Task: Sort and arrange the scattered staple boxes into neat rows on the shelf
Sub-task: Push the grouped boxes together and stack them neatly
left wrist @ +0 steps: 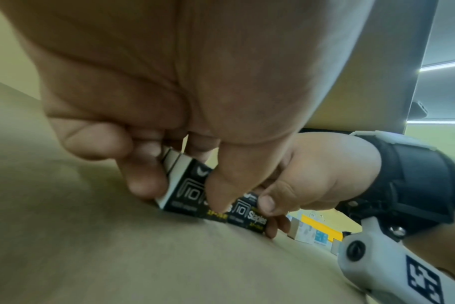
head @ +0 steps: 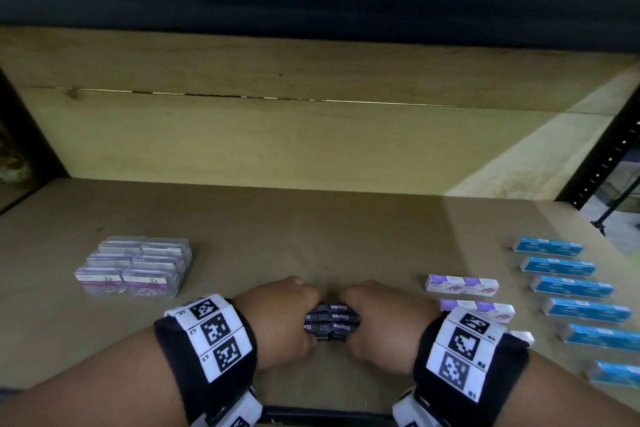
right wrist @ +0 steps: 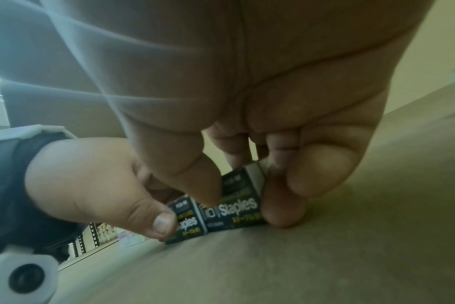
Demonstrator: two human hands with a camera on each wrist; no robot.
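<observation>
A shop or stockroom: a wooden shelf [head: 311,218] on perforated metal uprights [head: 602,163], stocked with rows of staple boxes [head: 568,286]

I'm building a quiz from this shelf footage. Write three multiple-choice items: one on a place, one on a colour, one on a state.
1. Where do the blue boxes lie?
A. left end of the shelf
B. right end of the shelf
C. between the hands

2. What colour are the boxes between the hands?
A. black
B. blue
C. red

3. What are the hands doing?
A. both hang idle
B. only the left hand touches boxes
C. both grip the black boxes from opposite ends

Key: 1 B, the head view shows the blue column at far right of the shelf. 2 A, black packs printed "Staples". 3 C, the left hand and right hand curl fingers and thumbs round the cluster in both wrist views.
</observation>
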